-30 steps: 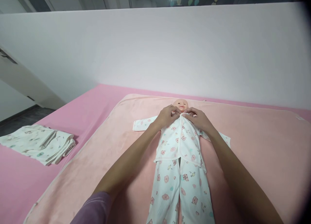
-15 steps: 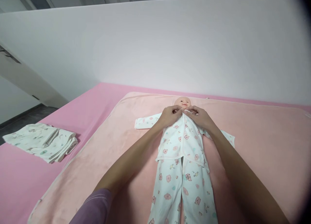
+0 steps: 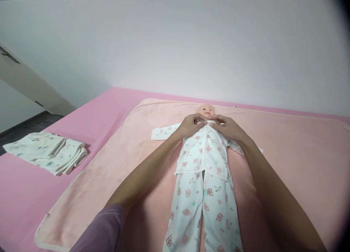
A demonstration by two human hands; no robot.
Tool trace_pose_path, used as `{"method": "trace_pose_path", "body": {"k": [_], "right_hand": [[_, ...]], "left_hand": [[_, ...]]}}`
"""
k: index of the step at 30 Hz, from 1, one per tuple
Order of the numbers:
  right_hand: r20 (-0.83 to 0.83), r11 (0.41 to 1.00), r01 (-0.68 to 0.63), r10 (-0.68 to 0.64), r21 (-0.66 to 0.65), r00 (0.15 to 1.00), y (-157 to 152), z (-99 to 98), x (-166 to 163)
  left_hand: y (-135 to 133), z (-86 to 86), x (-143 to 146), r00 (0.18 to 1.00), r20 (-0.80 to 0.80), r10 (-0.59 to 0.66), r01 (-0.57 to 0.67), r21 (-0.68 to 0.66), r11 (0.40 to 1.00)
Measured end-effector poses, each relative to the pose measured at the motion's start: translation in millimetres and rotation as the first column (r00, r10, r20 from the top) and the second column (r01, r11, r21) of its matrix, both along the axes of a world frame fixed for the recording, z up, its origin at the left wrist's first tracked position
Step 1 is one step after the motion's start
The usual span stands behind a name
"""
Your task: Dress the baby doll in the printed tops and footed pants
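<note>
A baby doll [image 3: 206, 108] lies on its back, its head toward the wall. It wears a white baby shirt [image 3: 202, 151] with pink animal prints and matching trousers [image 3: 188, 208]. Both hands meet at the shirt's neckline, just under the doll's chin. My left hand [image 3: 191, 125] has its thumb and fingers closed on the left side of the collar. On the right side, my right hand [image 3: 227, 128] pinches the collar with bent fingers. The fingers partly hide the doll's neck and the collar. The shirt's sleeves stretch out to both sides.
Under the doll is a peach blanket [image 3: 131, 157] spread over a pink surface [image 3: 109, 104]. Folded printed white cloth [image 3: 46, 151] lies at the left edge. A white wall or panel [image 3: 175, 47] rises behind.
The view has tilted down slightly, so everything sits a little higher or shifted. Both hands stay at the collar, with the right hand's fingers now more arched.
</note>
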State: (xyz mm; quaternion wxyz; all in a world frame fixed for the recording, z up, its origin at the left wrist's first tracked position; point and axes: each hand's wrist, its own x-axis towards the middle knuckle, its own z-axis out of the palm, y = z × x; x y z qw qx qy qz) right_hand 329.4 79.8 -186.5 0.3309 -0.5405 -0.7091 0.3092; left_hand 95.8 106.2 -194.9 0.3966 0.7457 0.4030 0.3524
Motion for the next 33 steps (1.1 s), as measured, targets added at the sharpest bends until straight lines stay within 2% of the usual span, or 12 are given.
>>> {"method": "trace_pose_path", "body": {"k": [6, 9, 11, 16, 21, 25, 33], "right_hand": [[-0.157, 0.997, 0.06, -0.067, -0.05, 0.985, -6, 2.8, -11], [-0.239, 0.994, 0.073, -0.089, -0.077, 0.967, -6, -0.8, -14], [-0.259, 0.995, 0.072, -0.088, -0.072, 0.962, -4, -4.5, -15], [-0.199, 0.995, 0.085, -0.092, -0.041, 0.976, -1, -10.0, -14], [-0.185, 0.999, 0.039, -0.045, -0.035, 0.982, -4, -4.6, -10], [-0.177, 1.0, 0.009, -0.009, -0.002, 0.984, -5, -3.2, -8], [-0.136, 0.994, 0.026, -0.011, 0.107, 0.991, 6, -20.3, -9]], "left_hand": [[-2, -2.7, 5, 0.992, 0.123, 0.026, -0.021, -0.047, 0.999], [-3, 0.1, 3, 0.993, 0.115, 0.038, -0.027, -0.098, 0.995], [-3, 0.3, 3, 0.993, 0.11, 0.039, -0.03, -0.082, 0.996], [0, -3.1, 9, 0.987, 0.15, 0.06, -0.06, -0.006, 0.998], [-2, -2.6, 11, 0.987, 0.136, 0.083, -0.076, -0.056, 0.996], [-1, -4.8, 9, 0.988, 0.138, 0.064, -0.06, -0.032, 0.998], [-4, -3.3, 9, 0.988, 0.146, 0.057, -0.049, -0.053, 0.997]]}}
